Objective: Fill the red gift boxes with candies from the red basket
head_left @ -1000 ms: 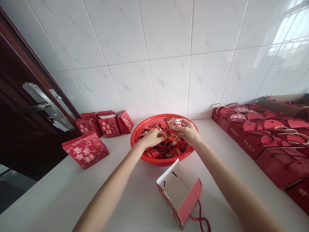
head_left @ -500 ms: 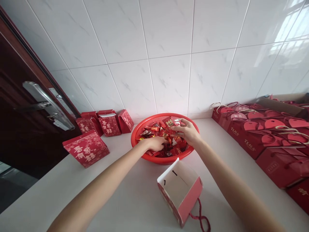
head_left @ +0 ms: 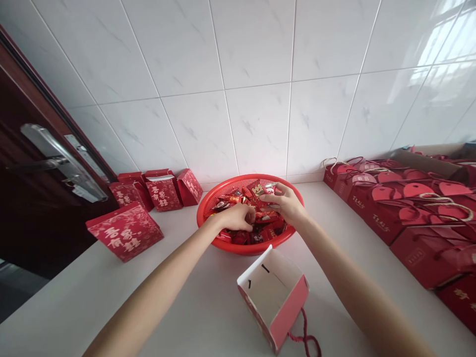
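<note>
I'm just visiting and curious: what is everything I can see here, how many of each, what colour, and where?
Basket: one, red, centre, near the wall
Wrapped pieces: too many to count, mostly red, in the basket
Open box: one, pink-red with pale inside, in front of the basket
Cord: one, dark red, beside the open box
Patterned boxes: four, red, left
Packed boxes: many, red, right
Carton: one, brown, far right
Tabletop: one, white, underneath
Tiled wall: one, white, behind
Door: one, dark brown-red, left
Door handle: one, silver, on the door
Person's hands: two, bare; left among the wrapped pieces, right holding some
</note>
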Available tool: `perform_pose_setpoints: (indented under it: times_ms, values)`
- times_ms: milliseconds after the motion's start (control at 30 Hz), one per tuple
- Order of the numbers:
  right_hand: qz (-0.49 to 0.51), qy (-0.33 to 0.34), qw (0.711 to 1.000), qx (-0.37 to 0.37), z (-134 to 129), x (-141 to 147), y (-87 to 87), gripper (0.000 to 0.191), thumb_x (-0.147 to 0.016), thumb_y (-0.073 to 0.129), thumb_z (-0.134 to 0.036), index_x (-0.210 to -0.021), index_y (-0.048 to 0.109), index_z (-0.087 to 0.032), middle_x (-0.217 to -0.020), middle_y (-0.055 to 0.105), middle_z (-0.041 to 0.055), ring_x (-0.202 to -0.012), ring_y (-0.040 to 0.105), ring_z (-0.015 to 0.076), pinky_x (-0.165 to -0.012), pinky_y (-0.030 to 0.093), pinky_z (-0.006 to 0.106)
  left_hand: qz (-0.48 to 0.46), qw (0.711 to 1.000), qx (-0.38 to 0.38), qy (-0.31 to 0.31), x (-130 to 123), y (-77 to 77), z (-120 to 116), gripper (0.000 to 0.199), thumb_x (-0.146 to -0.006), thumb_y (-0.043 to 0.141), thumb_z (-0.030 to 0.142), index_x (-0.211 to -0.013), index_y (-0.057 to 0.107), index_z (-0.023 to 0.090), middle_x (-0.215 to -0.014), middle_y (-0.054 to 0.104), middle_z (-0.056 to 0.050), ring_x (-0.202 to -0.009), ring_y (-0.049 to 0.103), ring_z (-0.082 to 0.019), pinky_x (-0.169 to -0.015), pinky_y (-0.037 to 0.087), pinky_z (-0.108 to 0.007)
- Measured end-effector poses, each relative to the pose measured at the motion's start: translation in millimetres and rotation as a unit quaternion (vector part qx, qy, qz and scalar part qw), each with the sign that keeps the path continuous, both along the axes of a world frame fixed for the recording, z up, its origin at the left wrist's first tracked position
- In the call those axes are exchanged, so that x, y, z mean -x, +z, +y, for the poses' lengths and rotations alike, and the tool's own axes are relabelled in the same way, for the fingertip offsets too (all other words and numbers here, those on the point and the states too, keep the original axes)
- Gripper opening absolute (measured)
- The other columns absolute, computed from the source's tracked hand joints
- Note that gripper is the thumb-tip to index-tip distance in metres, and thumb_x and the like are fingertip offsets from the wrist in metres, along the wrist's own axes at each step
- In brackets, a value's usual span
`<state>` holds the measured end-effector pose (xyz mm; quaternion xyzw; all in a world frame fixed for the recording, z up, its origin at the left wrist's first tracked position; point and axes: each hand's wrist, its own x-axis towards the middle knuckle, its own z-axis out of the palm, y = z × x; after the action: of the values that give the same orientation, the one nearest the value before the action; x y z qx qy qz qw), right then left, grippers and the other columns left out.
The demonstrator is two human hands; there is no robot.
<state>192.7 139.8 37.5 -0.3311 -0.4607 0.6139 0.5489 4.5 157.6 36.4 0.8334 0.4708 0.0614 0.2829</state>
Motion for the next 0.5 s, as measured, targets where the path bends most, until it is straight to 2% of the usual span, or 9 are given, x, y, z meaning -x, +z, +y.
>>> perform_pose_setpoints:
  times_ms: [100,200,267,400,500]
  values:
    - [-0.005,-0.003,1.0,0.003,0.2,0.0,0.1,0.038,-0.052,0.087,-0.025,-0.08,0.063,-0.02,-0.083,0.071,0.0002,-0.076,0.067,0.0176,-0.063,0.06,0.03,-0.099,0.995,0.023,0.015,6.4,-0.1,-0.8,0.02,-0.064,0.069,0.023,-0.083,0.064,0.02,-0.075,0.069,0.0,-0.072,0.067,-0.02,-0.063,0.05,-0.027]
    - [-0.01,-0.009,1.0,0.009,-0.1,0.3,0.4,0.037,-0.052,0.086,-0.024,-0.08,0.063,-0.02,-0.083,0.071,-0.0001,-0.072,0.067,0.017,-0.06,0.058,0.029,-0.201,0.978,0.058,0.012,9.6,-0.6,-1.8,0.03,-0.065,0.075,0.025,-0.094,0.067,0.02,-0.079,0.074,-0.001,-0.079,0.071,-0.022,-0.071,0.053,-0.031]
    - [-0.01,-0.009,1.0,0.009,-0.4,0.7,0.4,0.036,-0.053,0.086,-0.025,-0.08,0.063,-0.02,-0.082,0.071,-0.0002,-0.07,0.067,0.0172,-0.06,0.058,0.029,-0.235,0.97,0.061,0.022,9.9,-1.2,-1.8,0.032,-0.064,0.076,0.025,-0.095,0.067,0.019,-0.081,0.075,-0.002,-0.081,0.072,-0.022,-0.074,0.055,-0.032]
    - [-0.001,-0.003,1.0,0.007,-1.4,0.8,0.3,0.037,-0.053,0.086,-0.024,-0.081,0.063,-0.02,-0.084,0.071,0.0001,-0.074,0.069,0.0185,-0.065,0.061,0.033,-0.289,0.953,0.036,0.079,8.6,-3.4,-0.4,0.035,-0.06,0.079,0.023,-0.092,0.065,0.018,-0.08,0.074,-0.002,-0.077,0.071,-0.02,-0.068,0.055,-0.029]
    - [-0.002,-0.004,1.0,0.005,-2.9,0.4,1.4,0.037,-0.053,0.086,-0.023,-0.081,0.063,-0.021,-0.084,0.071,0.0,-0.078,0.068,0.0193,-0.066,0.061,0.033,-0.312,0.945,0.029,0.093,7.9,-4.7,0.5,0.036,-0.06,0.079,0.023,-0.092,0.064,0.018,-0.075,0.071,0.001,-0.075,0.07,-0.019,-0.067,0.054,-0.028]
